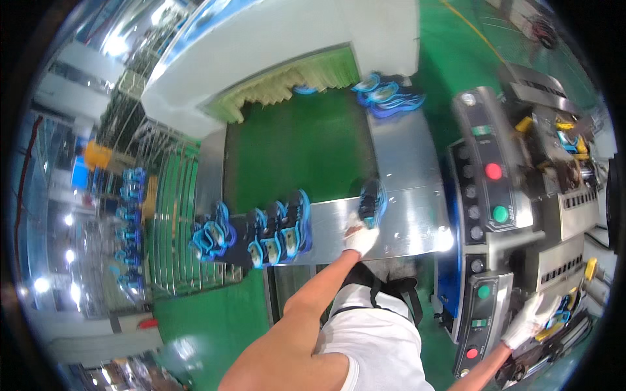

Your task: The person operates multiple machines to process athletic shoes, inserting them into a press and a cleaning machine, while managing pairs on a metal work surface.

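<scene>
My left hand, in a white glove, is closed around the heel end of a black and blue sports shoe on the metal table's right side. My right hand, also gloved, reaches into the machine on the right. Its fingers look stretched apart beside a blue shoe in the lower station; whether they touch it I cannot tell. Left of my left hand, several similar shoes stand in a row along the table's near edge. Another cluster of blue shoes sits at the table's left corner.
A green conveyor belt runs under a fringed curtain into a white housing. More shoes lie at its far right. Button panels front the machine. At left stand a wire rack and a shoe-laden shelf.
</scene>
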The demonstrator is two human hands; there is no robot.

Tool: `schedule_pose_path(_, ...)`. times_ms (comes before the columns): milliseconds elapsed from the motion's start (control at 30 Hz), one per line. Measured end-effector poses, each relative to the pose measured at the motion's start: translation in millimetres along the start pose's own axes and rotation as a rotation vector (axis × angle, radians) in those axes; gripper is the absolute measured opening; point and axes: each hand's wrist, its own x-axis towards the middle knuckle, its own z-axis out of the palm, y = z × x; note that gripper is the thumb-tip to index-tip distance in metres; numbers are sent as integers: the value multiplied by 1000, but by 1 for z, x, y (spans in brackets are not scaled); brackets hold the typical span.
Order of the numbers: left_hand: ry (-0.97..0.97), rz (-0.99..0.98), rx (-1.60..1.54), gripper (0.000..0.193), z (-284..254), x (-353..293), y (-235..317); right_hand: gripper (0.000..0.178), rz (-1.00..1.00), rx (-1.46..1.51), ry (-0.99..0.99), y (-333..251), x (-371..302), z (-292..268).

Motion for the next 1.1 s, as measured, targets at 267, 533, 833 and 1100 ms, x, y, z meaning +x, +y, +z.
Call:
schedule_pose_path(267, -173, 383, -428, 74, -92, 14, -33, 92, -257, -1281, -633, 20, -98, 113)
schedule_pose_path(533, 729, 110, -186, 31, -302, 46, -268, 95, -296, -442, -777, -64, -167, 188)
schedule_pose_path(833, 478, -569, 218, 64, -363, 46, -444, 77, 23, -475, -1082, -184, -315, 338)
schedule_pose_path(1100, 393, -466, 439, 61, -467, 73, -343, 59, -60, -854, -912, -166, -318, 346)
